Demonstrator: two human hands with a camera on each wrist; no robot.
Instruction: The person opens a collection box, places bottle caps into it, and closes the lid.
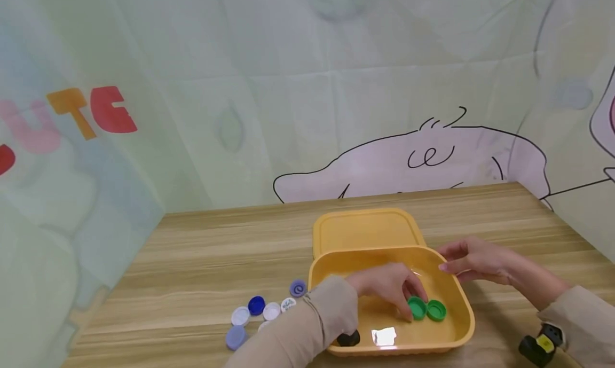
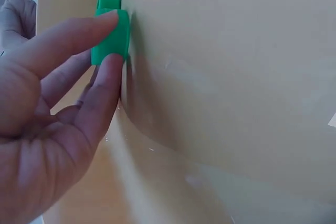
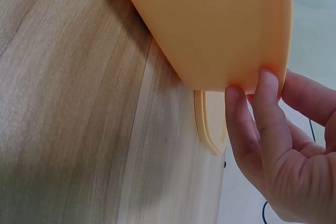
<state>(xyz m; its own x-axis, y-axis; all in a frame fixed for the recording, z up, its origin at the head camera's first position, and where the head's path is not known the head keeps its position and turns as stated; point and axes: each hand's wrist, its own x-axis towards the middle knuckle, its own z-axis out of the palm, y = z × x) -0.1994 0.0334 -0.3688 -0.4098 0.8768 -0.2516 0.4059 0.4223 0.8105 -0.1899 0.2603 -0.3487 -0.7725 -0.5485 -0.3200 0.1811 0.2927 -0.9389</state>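
My left hand [image 1: 391, 288] reaches into a yellow plastic box [image 1: 458, 298] and pinches a green bottle cap [image 1: 416, 308] between thumb and fingers. A second green cap [image 1: 436, 310] lies right beside it on the box floor. Up close in the left wrist view, the pinched green cap [image 2: 111, 38] stands on edge near the fingertips. At the box's far right corner, my right hand [image 1: 480, 261] grips the rim. Its fingertips [image 3: 268, 80] press against the outer wall in the right wrist view.
Left of the box, several caps lie on the wooden table [image 1: 202, 261], among them a dark blue cap [image 1: 257, 305], a white cap [image 1: 240, 316] and a light purple cap [image 1: 236, 337]. The yellow lid [image 1: 367, 229] lies flat behind the box. A printed curtain [image 1: 269, 90] hangs behind.
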